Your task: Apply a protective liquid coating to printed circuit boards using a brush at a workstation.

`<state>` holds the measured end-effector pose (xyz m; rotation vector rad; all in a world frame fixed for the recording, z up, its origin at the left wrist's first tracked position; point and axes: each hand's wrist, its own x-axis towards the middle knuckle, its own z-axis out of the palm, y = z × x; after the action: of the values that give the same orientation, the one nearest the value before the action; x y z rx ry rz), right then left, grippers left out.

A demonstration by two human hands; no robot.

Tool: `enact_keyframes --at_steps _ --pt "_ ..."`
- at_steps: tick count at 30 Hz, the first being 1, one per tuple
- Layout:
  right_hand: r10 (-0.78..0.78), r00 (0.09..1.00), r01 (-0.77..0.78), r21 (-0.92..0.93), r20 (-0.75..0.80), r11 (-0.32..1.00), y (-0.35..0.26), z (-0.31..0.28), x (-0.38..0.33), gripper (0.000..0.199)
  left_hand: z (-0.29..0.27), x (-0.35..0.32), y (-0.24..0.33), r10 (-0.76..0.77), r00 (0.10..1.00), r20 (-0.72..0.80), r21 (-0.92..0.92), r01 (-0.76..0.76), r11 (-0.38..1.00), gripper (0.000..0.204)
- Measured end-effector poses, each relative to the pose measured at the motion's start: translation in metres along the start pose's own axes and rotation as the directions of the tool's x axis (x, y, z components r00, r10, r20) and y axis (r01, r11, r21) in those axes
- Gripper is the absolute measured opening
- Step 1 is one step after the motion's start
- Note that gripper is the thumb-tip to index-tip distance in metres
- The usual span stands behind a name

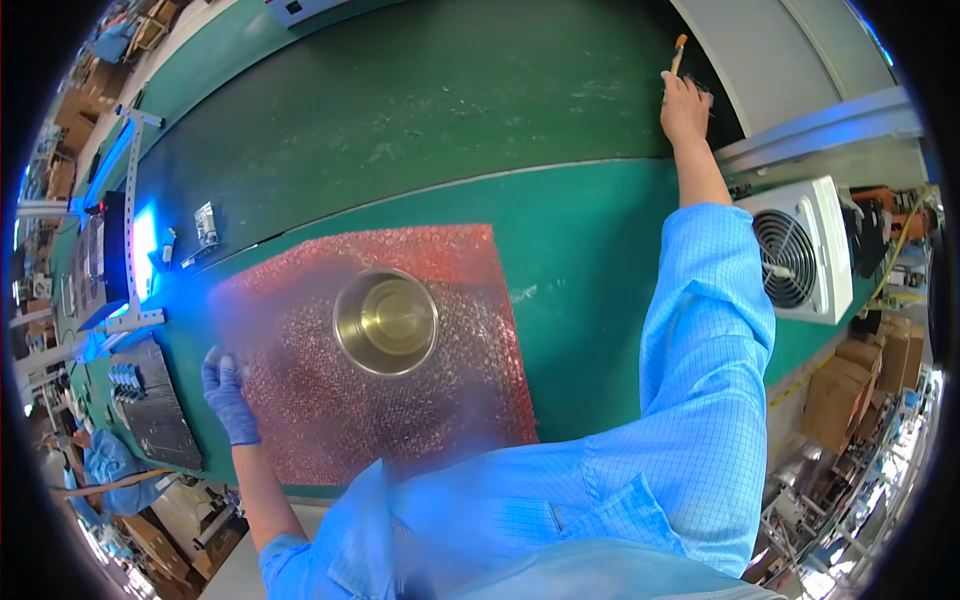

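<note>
- We're looking down at a green worktop (590, 260) with a darker belt strip (430, 90) running along its far side.
- Our left hand (228, 395), in a blue glove, is pressing down on the left edge of a pink bubble-wrap sheet (400, 400), fingers curled over the edge. It looks like more of a pinch than a flat palm, though that corner is blurred.
- A shiny metal cup (386, 320) is sitting upright in the upper middle of the sheet, open mouth facing us. Neither hand is touching it.
- Our right hand (685, 105), bare, is stretching way out to the far right end of the belt and gripping a small brush (679, 52) with a wooden handle, which is poking out above the fingers.
- The right arm is wearing a light blue gridded sleeve (700, 330), and it's crossing the worktop well clear of the sheet.
- A white box fan (800, 250) is sitting just right of that arm, at the worktop's edge.
- Over on the left we're seeing a lamp glowing blue (140, 250) on a metal frame, some small parts (205, 225) beside it, and a dark tray (155, 410) near our left hand.
</note>
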<state>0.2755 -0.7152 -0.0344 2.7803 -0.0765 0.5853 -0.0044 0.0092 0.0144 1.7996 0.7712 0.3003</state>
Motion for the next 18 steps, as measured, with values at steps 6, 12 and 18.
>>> enact_keyframes --at_steps 6,12,18 --pt "-0.039 0.994 0.027 0.119 0.101 0.993 0.001 0.003 0.002 0.034 0.025 -0.021 0.011 0.047 0.996 0.082 0.157 -0.059 0.986 0.029" --pt "-0.310 0.931 0.361 0.353 -0.194 0.863 -0.075 -0.040 -0.004 0.031 0.061 -0.013 0.015 0.520 0.792 0.320 0.407 -0.610 0.679 0.027" --pt "-0.156 0.912 0.404 0.764 -0.380 0.502 -0.205 -0.161 -0.038 0.025 0.138 -0.055 0.100 0.688 0.619 0.379 0.152 -0.775 0.613 0.039"
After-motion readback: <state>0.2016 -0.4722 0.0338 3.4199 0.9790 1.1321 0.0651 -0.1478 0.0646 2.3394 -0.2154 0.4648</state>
